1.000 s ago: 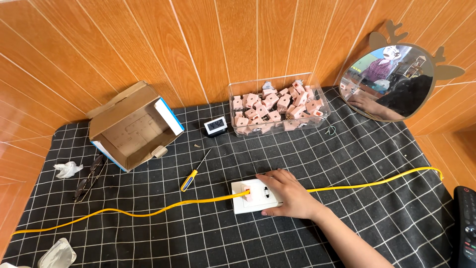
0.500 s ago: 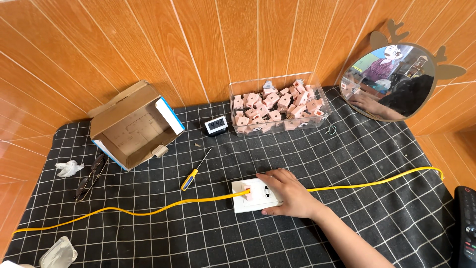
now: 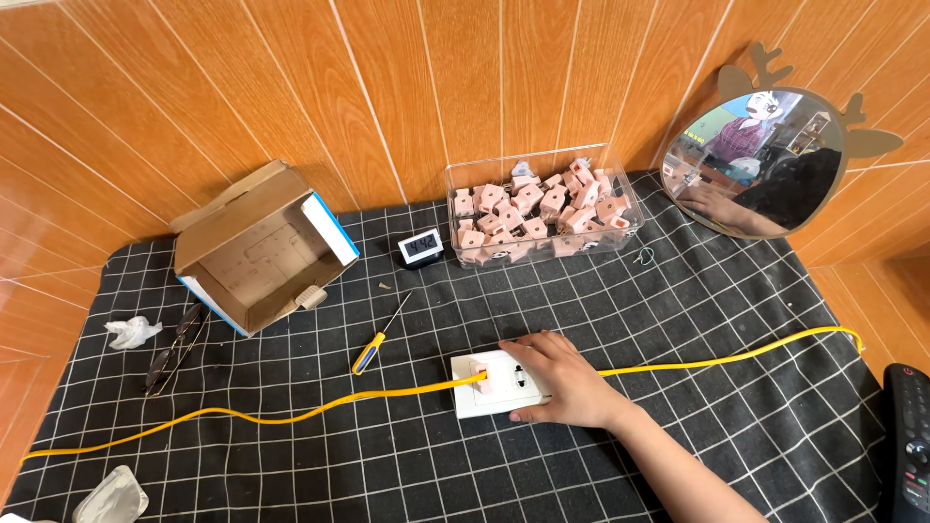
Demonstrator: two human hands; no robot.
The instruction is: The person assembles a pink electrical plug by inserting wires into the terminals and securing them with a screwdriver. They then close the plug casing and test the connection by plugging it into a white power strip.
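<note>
Here, the right hand lies flat, palm down, fingers together and extended, pressing on the right half of a white wall-socket plate that rests on the tabletop, which is covered by a black grid-patterned cloth. The left hand is out of view. A small pink connector block sits on the plate's left half, where a yellow cable meets it; a second stretch of yellow cable emerges from beneath the hand and runs right.

Probable risks: the plate is only pressed, not gripped, so a tug on either cable run could slide it on the cloth or pull the cable out of the block.

Counted items: one socket plate; one yellow-and-blue-handled screwdriver just left of the plate; one small digital clock; one clear bin of many pink blocks, too heaped to count; one open cardboard box; one pair of glasses; one antlered round mirror; one remote control.
</note>
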